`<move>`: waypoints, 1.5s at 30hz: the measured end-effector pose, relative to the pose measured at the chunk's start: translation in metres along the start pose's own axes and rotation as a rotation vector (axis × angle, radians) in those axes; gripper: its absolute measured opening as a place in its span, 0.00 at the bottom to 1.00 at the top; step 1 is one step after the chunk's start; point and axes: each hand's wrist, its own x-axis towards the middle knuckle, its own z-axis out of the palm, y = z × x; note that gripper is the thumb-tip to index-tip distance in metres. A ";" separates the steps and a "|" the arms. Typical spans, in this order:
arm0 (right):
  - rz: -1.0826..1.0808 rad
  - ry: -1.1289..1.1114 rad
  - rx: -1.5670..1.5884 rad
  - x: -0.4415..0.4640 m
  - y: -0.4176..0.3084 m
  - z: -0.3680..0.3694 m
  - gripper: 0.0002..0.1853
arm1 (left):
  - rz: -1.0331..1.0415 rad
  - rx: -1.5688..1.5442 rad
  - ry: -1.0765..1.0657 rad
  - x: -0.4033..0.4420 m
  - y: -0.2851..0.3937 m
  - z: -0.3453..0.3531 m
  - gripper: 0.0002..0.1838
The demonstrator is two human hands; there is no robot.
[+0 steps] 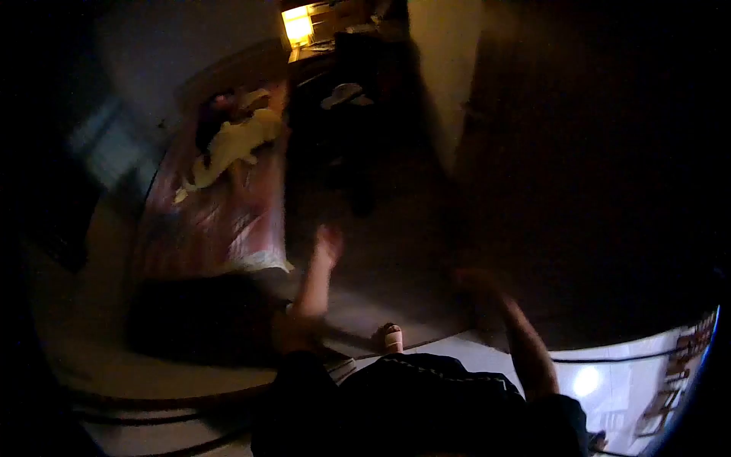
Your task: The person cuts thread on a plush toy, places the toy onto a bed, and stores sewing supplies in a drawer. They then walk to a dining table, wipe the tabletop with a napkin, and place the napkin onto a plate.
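My left hand (329,245) is raised in front of me near the foot of the bed, smeared by motion; its fingers do not show clearly. My right hand (474,280) reaches forward over the dark floor on the other side, dim and blurred. I can make out nothing held in either hand. Left of my left hand stands a bed with a pinkish sheet (209,236). On it lies a crumpled pale yellowish cloth (242,142), next to a dark shape I cannot make out.
A lit lamp (298,28) glows beyond the bed. A pale object (345,96) lies in the shadows beside it. One of my feet (393,337) shows below, near a bright tiled floor (609,365) at lower right. A pale wall edge (449,76) rises ahead.
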 end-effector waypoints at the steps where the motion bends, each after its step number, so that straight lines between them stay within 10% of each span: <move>1: 0.031 0.182 -0.104 -0.006 0.120 0.037 0.16 | -0.006 0.256 0.205 -0.057 -0.062 0.040 0.17; 4: 0.083 0.080 -0.497 -0.142 0.198 0.047 0.13 | -0.537 0.335 0.033 -0.080 -0.229 -0.035 0.13; 7: 0.459 0.499 0.661 -0.287 0.266 0.104 0.12 | -0.818 0.899 -0.087 -0.192 -0.341 0.003 0.15; 11: 0.700 0.863 0.908 -0.425 0.307 0.170 0.13 | -1.128 1.353 -0.599 -0.288 -0.437 0.035 0.13; 20: 0.463 1.181 0.890 -0.378 0.166 0.146 0.16 | -1.241 1.443 -1.359 -0.326 -0.460 0.120 0.17; 25: 0.385 1.167 0.795 -0.375 0.264 0.094 0.16 | -1.367 1.308 -1.444 -0.325 -0.586 0.128 0.17; 33: 0.483 1.288 0.724 -0.466 0.295 -0.008 0.14 | -1.136 1.288 -1.759 -0.392 -0.722 0.238 0.34; 35: 0.567 1.349 0.811 -0.473 0.331 -0.034 0.15 | -0.692 1.278 -1.527 -0.374 -0.783 0.246 0.39; 43: 0.638 1.174 1.145 -0.514 0.481 -0.098 0.17 | -0.242 1.107 -0.771 -0.266 -0.857 0.281 0.42; 45: 0.604 1.073 1.145 -0.514 0.535 -0.147 0.17 | 0.092 1.573 -0.680 -0.211 -0.889 0.233 0.43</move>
